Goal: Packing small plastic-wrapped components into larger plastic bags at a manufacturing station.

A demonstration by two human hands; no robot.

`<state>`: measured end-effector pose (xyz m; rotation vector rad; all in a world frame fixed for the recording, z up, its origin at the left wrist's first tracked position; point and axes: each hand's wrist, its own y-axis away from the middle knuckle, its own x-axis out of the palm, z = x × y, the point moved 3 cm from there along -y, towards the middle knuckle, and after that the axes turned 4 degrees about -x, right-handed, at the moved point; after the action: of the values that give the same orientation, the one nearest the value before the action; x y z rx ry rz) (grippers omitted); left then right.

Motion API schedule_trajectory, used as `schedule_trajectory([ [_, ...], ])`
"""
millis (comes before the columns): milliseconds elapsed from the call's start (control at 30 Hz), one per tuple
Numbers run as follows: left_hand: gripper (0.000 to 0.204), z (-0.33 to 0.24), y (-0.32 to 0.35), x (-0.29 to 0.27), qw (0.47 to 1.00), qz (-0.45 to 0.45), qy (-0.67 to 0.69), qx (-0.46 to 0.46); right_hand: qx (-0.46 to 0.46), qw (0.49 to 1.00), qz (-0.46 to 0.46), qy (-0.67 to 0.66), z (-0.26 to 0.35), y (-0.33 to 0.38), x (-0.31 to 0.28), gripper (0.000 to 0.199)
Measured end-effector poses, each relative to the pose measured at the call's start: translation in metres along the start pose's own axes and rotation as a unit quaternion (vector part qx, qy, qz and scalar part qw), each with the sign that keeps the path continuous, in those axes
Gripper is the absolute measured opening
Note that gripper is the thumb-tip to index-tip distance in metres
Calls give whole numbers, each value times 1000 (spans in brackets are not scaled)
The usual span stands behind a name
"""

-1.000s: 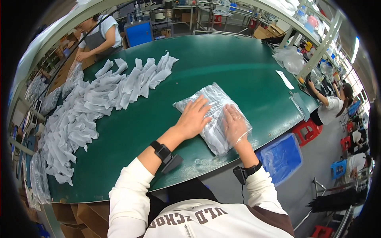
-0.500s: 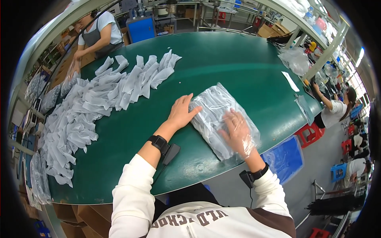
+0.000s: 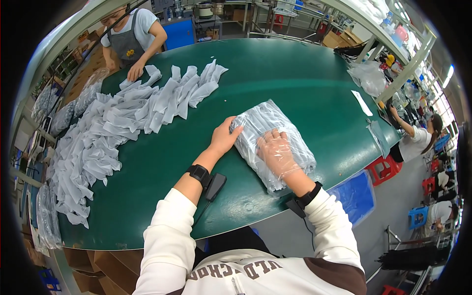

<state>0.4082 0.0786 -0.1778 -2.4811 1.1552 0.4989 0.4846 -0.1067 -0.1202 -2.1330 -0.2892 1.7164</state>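
- Clear plastic bag of grey folded pieces (image 3: pixel 273 142): near worktop (image 3: pixel 295 73) front edge.
- Left hand (image 3: pixel 223 137): fingers spread open against bag's left side.
- Right hand (image 3: pixel 276 153): inside bag, fingers flat, open.
- Bare green surface beyond.

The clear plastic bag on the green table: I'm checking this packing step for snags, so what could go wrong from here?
The clear plastic bag lies near the green table's front edge, so it might slide off. The right hand is inside it and may stretch or tear the film. The left hand only touches one side, so the grey pieces inside could shift.
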Motion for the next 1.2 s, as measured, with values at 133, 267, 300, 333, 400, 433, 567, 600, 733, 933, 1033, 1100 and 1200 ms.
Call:
schedule_trajectory([
  [133,63,-4,-4,-8,999,-14,-5,-32,-5,999,1,-47,2,-2,-2,24],
  [267,68,-5,-22,-9,999,-2,28,-33,-38,996,2,-78,6,5,-18,23],
  [300,69,-5,-29,-9,997,15,75,-17,-23,997,24,-71,7,4,-17,24],
  [333,69,-2,-32,-11,997,2,69,-19,-8,997,46,-63,8,2,-14,25],
  [400,68,-7,-34,-3,998,62,-9,26,-13,997,47,-52,5,2,-9,27],
  [433,68,-7,-33,-3,998,55,-12,24,-10,998,51,-40,3,2,-5,29],
  [567,61,-4,-37,-14,998,37,13,50,-14,996,77,-46,-2,15,1,33],
  [600,60,4,-38,-31,995,13,-70,67,-16,994,89,-56,1,17,1,35],
  [733,55,30,-46,-104,947,-91,-288,113,-11,968,45,-245,2,70,-57,35],
  [933,50,50,-68,-146,893,-159,-392,156,384,866,97,-307,-34,149,-117,17],
  [1033,49,48,-82,-131,885,-161,-422,112,456,819,-115,-329,-43,151,-126,14],
  [1100,50,53,-93,-134,881,-125,-446,95,435,838,-115,-310,-44,133,-132,16],
  [1200,51,68,-95,-143,865,-47,-498,41,388,872,-97,-283,-42,91,-144,20],
])
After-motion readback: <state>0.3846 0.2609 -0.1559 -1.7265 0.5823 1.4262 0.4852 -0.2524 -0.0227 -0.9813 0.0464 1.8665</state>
